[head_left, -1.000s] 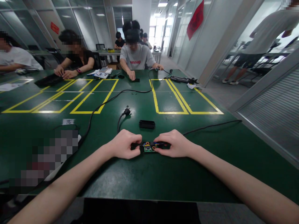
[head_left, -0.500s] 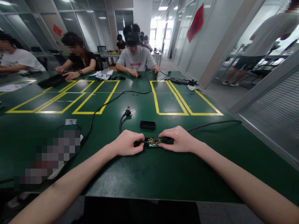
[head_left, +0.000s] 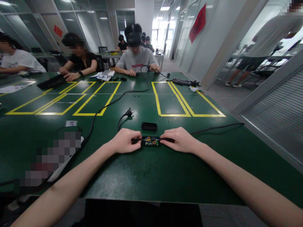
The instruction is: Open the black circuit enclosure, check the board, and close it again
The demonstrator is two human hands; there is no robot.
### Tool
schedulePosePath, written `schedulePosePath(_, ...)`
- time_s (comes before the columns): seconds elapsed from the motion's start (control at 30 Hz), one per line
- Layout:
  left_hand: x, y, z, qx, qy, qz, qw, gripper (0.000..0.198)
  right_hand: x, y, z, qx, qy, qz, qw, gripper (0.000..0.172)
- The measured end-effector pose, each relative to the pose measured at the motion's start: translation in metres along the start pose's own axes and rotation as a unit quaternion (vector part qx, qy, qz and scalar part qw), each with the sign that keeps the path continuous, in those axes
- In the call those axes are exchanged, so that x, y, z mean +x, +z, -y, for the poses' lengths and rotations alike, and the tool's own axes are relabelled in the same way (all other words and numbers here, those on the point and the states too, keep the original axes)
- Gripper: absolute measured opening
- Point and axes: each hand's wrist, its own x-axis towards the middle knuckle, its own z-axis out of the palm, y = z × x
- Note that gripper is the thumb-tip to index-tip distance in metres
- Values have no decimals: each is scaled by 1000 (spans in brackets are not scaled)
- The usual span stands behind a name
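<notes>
A small black case half (head_left: 144, 144) lies on the green table in front of me, with a green circuit board (head_left: 150, 143) and copper coils inside it. My left hand (head_left: 125, 141) pinches the black cable (head_left: 135, 141) at the case's left end. At the opposite end, my right hand (head_left: 178, 139) is closed on another black cable (head_left: 167, 140). Just beyond the case sits a separate black cover (head_left: 149, 126), its hollow side up. A black power plug (head_left: 129, 113) on a cable rests farther back, beyond my left hand.
Yellow tape outlines (head_left: 174, 115) mark the green table (head_left: 165, 179). A long black cable (head_left: 113, 102) runs across it. On the left are a blurred-out object (head_left: 56, 154) and a numbered label (head_left: 71, 123). Several people sit opposite; one (head_left: 137, 60) handles a cable.
My left hand has shifted slightly left and away, and the case with its board has moved left too, showing more between my hands. The person opposite has lifted a cable.
</notes>
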Motion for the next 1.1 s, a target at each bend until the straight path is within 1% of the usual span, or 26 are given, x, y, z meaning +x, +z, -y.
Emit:
schedulePosePath(0.1, 0, 1, 0, -6, 3, -2, 1000, 11, 0, -2, 0, 3, -3, 0, 1000, 30)
schedulePosePath(0.23, 1, 1, -1, -6, 19, -31, 999, 10, 0, -2, -4, -8, 3, 2, 1000, 36)
schedulePosePath(0.33, 1, 1, -2, -6, 36, -37, 999, 9, 0, 1, -7, -22, 27, -7, 999, 37)
schedulePosePath(0.43, 2, 2, -2, -12, 50, -37, 998, 11, 1, 5, -9, -5, 55, -6, 998, 35)
schedulePosePath(0.53, 2, 3, -1, -19, 48, -35, 998, 15, 2, 9, -8, 27, 86, -5, 996, 32)
schedulePosePath(0.63, 1, 4, 0, -21, 40, -32, 998, 18, 3, 10, -6, 35, 104, -5, 994, 30)
schedulePosePath(0.77, 1, 3, 3, -26, 42, -27, 998, 20, 4, 11, -6, 32, 104, -12, 994, 27)
schedulePosePath(0.97, 1, 5, 9, -22, 36, -38, 998, 19, 6, 14, -10, 2, 101, -24, 995, 26)
schedulePosePath(1.1, 3, 6, 12, -6, 47, -45, 998, 22, 8, 17, -12, -11, 89, -28, 996, 23)
